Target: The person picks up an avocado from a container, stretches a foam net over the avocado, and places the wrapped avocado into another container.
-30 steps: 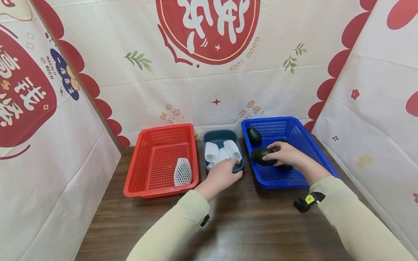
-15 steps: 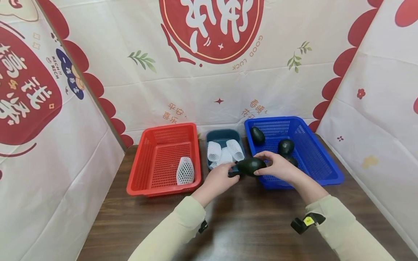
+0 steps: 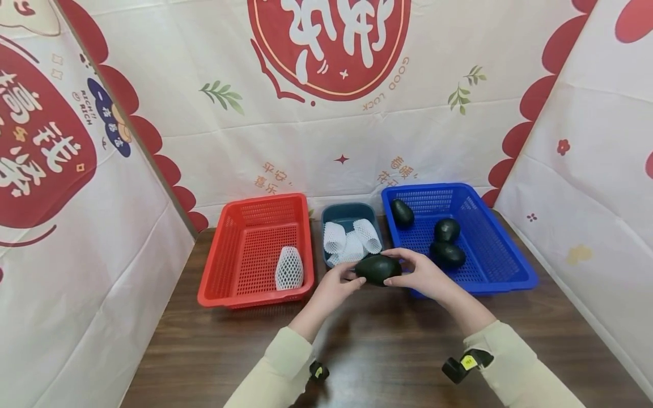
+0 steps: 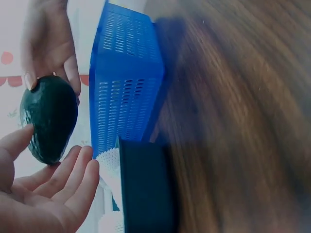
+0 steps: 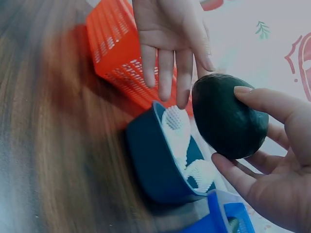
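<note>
Between my hands, above the table's near part, a dark green avocado point(image 3: 378, 269) lies sideways. My right hand point(image 3: 423, 277) grips its wide end, thumb on one side and fingers on the other. My left hand point(image 3: 331, 289) has its thumb and index finger at the narrow end; its other fingers stretch out straight, as the right wrist view shows. Just behind is a dark teal tub point(image 5: 150, 155) with several white foam net sleeves point(image 3: 352, 246). On the right, a blue basket point(image 3: 484, 263) bears several more avocados point(image 3: 447, 255).
At the left stands a red basket point(image 3: 245, 300) with a bulging white foam net sleeve point(image 3: 289, 268) in its near right corner. Brown wood table point(image 3: 388, 351) runs in front of the containers. Printed cloth walls point(image 3: 326, 141) enclose the back and sides.
My right hand has lifted the avocado out of the blue basket and brought it left. My left hand has turned from the tub's rim to meet the narrow end.
</note>
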Action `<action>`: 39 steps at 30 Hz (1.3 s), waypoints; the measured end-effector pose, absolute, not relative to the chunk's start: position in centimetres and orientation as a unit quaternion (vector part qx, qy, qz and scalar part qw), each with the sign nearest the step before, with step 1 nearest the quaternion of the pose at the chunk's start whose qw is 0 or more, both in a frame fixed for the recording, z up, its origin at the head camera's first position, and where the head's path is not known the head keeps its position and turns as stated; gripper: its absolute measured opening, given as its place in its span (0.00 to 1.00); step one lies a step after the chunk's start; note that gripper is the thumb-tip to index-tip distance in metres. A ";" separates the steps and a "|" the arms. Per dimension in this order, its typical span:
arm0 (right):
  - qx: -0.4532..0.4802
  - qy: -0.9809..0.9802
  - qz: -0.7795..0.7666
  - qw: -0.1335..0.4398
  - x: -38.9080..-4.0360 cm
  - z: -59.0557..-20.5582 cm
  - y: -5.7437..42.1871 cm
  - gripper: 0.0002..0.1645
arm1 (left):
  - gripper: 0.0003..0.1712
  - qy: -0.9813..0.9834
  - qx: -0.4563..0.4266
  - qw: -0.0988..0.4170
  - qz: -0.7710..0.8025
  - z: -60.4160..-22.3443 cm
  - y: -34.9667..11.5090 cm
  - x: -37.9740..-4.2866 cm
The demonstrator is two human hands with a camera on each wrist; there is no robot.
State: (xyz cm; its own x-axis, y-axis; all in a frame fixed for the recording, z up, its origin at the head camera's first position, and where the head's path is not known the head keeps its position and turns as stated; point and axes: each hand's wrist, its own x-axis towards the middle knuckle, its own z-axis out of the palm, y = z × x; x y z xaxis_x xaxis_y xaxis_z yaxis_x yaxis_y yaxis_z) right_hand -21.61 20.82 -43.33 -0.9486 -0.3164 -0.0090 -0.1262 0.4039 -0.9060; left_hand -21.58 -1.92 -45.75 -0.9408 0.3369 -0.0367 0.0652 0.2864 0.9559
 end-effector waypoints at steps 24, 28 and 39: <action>-0.076 0.706 -0.704 -0.012 -20.2 -48.2 16.8 0.33 | 0.23 0.535 -0.019 0.058 0.842 -49.8 -2.6 -20.2; -0.074 0.720 -0.690 -0.009 -20.0 -49.2 16.7 0.29 | 0.23 0.513 -0.029 0.061 0.856 -50.8 -2.6 -20.1; -0.062 0.745 -0.664 0.015 -19.5 -52.1 16.8 0.30 | 0.25 0.494 -0.070 0.092 0.862 -54.1 -3.1 -20.4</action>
State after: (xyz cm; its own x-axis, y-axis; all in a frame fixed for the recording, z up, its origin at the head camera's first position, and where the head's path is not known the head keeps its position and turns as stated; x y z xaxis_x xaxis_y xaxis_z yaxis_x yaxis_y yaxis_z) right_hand -19.54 16.75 -52.11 -0.9919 -0.1123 0.0595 -0.0721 0.1118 -0.9911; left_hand -20.41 -3.15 -54.09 -0.9731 0.0890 -0.2124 -0.2282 -0.4947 0.8385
